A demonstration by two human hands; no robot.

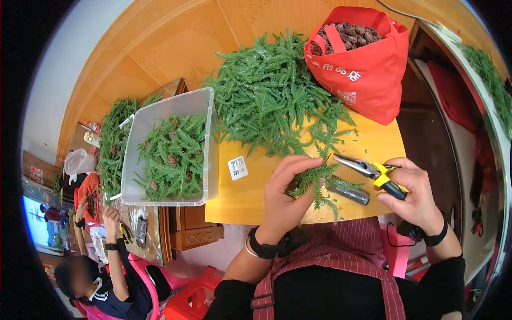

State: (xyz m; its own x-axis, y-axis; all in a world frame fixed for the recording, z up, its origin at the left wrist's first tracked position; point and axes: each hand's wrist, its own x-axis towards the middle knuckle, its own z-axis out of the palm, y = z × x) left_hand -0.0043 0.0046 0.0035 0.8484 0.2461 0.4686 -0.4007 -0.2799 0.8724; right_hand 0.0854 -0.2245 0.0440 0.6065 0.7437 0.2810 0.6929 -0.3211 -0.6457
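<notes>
My left hand (281,188) is closed around a green artificial pine sprig (321,196) above the near part of the yellow table (240,205). In my right hand (416,193) are long-nose pliers (362,167) with yellow and black handles. Their jaws point left, close to the sprig's upper end; whether they touch it I cannot tell. Under the sprig and pliers lies a dark bundle in clear wrapping (349,193), partly covered by needles.
A large heap of pine sprigs (266,90) covers the table's back. Beside it stands a red bag (362,74) of pine cones. To the left is a clear plastic bin (212,154) of sprigs with cones. A seated co-worker (114,288) works at another table on the far left.
</notes>
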